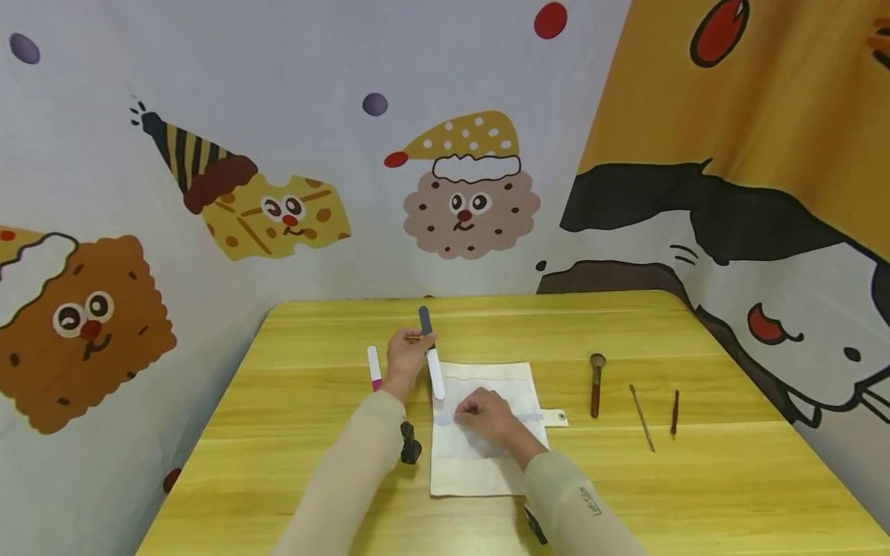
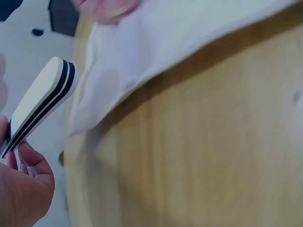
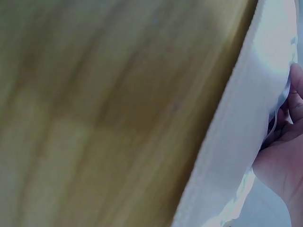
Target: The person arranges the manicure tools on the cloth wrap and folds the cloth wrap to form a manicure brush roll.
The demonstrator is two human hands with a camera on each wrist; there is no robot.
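My left hand [image 1: 405,357] holds a long nail buffer [image 1: 435,374] near its middle, dark blue at the far end and white at the near end. In the left wrist view the buffer [image 2: 45,90] shows black and white layers along its edge. Below and to the right, a cream fabric pouch [image 1: 480,480] lies spread flat on the table. Over it my right hand [image 1: 488,415] has curled fingers pinching the edge of a clear plastic pocket [image 3: 274,124], as the right wrist view shows. Part of that pocket is hidden behind the fingers.
Left of the pouch lies a white and magenta nail file [image 1: 374,363], partly behind the left hand. To the right are a makeup brush [image 1: 596,386], a thin metal stick [image 1: 643,417] and a short dark tool [image 1: 675,413]. A snap tab [image 1: 556,418] sticks out from the pouch.
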